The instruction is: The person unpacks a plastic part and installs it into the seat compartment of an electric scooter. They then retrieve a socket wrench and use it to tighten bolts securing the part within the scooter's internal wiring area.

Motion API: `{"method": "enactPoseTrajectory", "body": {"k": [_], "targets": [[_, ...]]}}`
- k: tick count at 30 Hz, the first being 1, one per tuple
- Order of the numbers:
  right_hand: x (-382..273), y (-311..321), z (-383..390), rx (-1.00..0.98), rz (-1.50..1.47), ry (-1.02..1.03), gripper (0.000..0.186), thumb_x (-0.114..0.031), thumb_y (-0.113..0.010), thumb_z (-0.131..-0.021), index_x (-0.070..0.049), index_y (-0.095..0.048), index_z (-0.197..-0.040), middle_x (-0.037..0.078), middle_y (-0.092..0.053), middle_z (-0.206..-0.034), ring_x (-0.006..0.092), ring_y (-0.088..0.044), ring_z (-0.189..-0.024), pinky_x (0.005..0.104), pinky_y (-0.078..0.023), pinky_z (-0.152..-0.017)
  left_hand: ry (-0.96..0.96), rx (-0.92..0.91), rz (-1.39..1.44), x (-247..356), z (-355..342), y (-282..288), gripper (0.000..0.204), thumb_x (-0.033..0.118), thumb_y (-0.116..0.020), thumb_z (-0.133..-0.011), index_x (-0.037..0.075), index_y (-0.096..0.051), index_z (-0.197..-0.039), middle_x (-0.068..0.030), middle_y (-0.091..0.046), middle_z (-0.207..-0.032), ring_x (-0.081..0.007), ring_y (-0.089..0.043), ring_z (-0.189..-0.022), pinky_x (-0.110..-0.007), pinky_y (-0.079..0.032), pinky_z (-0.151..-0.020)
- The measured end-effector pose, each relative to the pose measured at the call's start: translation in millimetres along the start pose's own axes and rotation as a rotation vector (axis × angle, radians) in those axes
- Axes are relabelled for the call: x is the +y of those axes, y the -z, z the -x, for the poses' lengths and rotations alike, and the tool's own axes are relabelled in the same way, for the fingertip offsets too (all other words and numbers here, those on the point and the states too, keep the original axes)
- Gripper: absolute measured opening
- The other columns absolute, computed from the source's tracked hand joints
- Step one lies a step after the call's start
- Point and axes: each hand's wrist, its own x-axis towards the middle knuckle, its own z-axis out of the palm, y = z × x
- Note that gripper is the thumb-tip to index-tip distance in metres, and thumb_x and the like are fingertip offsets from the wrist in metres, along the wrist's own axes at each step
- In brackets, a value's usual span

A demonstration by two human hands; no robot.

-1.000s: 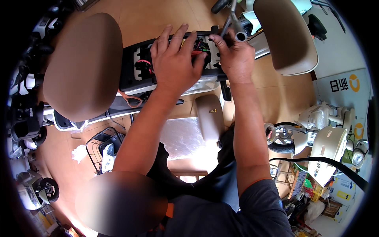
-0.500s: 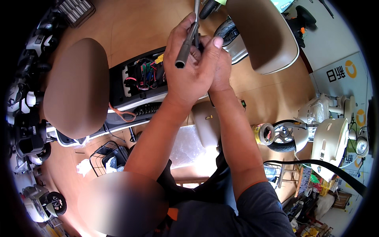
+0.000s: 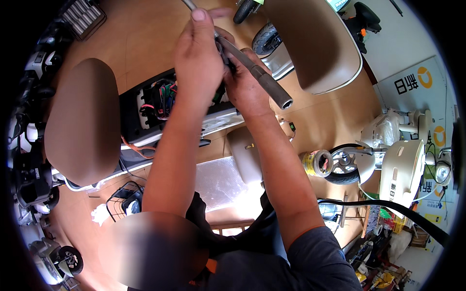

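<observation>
A long metal socket wrench [image 3: 266, 81] slants across both my hands, its hollow socket end pointing down and to the right. My left hand [image 3: 198, 65] is closed around its shaft, thumb lying along the upper part. Just right of it, my right hand [image 3: 248, 94] has its fingers curled on a small dark part under the shaft; its kind is mostly hidden. Beneath my hands is the body of an electric scooter [image 3: 213, 125] with an open compartment full of coloured wires [image 3: 162, 99].
A brown scooter seat [image 3: 82, 121] rises at the left, another brown padded piece [image 3: 320, 43] at the upper right. A plastic jar [image 3: 318, 163] stands right of my forearm. A cream scooter [image 3: 400, 169] is at the far right, a wire basket [image 3: 124, 200] at the lower left.
The wrench has swung from nearly upright to a slant, its socket end moving right and down. My left hand has shifted left, apart from my right hand; before, the two were clasped together.
</observation>
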Motion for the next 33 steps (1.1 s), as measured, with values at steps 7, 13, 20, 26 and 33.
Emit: {"method": "enactPoseTrajectory", "body": {"k": [7,13,20,26,33], "targets": [[-20.1,16.4,-10.5,-0.191,-0.079,-0.287,0.025,-0.03,-0.057,-0.102,-0.012,-0.074,-0.098,0.01,-0.072,-0.092,0.0302,-0.071,-0.085,0.0416,-0.056,-0.075,-0.535,0.262,-0.813,5.9,36.5,-33.3,0.065,0.034,-0.078,-0.094,-0.003,-0.052,-0.14,-0.0186,-0.056,-0.131,-0.0275,-0.06,-0.111,-0.038,-0.049,-0.092],[-10.6,6.2,-6.5,-0.072,-0.269,-0.271,0.016,-0.025,-0.068,-0.087,-0.011,-0.072,-0.091,0.011,-0.063,-0.08,0.0337,-0.067,-0.078,0.0443,-0.055,-0.069,-0.445,0.224,-0.539,-1.5,34.8,-37.3,0.062,0.048,-0.059,-0.106,-0.007,-0.056,-0.134,-0.025,-0.058,-0.138,-0.032,-0.063,-0.123,-0.039,-0.049,-0.103],[-9.1,5.0,-3.4,-0.062,0.043,-0.111,0.011,-0.018,-0.076,-0.085,-0.013,-0.071,-0.093,0.012,-0.065,-0.085,0.0349,-0.067,-0.082,0.0458,-0.055,-0.07,-0.069,0.015,0.229,-4.0,22.8,-28.6,0.071,0.06,-0.033,-0.111,-0.005,-0.061,-0.118,-0.0223,-0.071,-0.116,-0.0314,-0.069,-0.108,-0.038,-0.054,-0.096],[-8.8,1.7,-3.9,-0.097,0.093,-0.007,0.02,-0.02,-0.079,-0.082,-0.014,-0.071,-0.1,0.013,-0.067,-0.09,0.0362,-0.067,-0.087,0.0485,-0.056,-0.076,0.236,-0.279,0.558,-14.1,-15.3,27.7,0.075,0.064,-0.039,-0.109,-0.006,-0.063,-0.1,-0.0206,-0.071,-0.097,-0.0249,-0.061,-0.069,-0.036,-0.05,-0.069],[-3.2,-0.3,-3.4,-0.11,0.055,-0.061,0.018,-0.017,-0.077,-0.082,-0.005,-0.065,-0.089,0.014,-0.064,-0.087,0.0382,-0.065,-0.088,0.0485,-0.054,-0.076,-0.027,0.066,0.472,-0.5,11.1,-17.8,0.062,0.053,-0.038,-0.113,-0.004,-0.061,-0.123,-0.011,-0.063,-0.084,-0.0316,-0.067,-0.1,-0.044,-0.053,-0.093]]}}
